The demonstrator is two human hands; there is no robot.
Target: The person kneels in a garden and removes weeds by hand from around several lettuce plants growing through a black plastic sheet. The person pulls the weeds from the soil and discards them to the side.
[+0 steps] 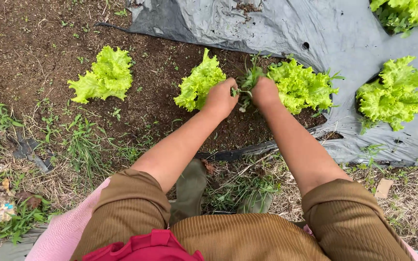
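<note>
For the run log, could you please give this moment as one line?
left hand: gripping weed | right hand: gripping weed | weed: between two lettuces, in soil

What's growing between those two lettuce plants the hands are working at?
In the head view, a darker green weed clump sits between the two lettuces, gripped by both hands.
</note>
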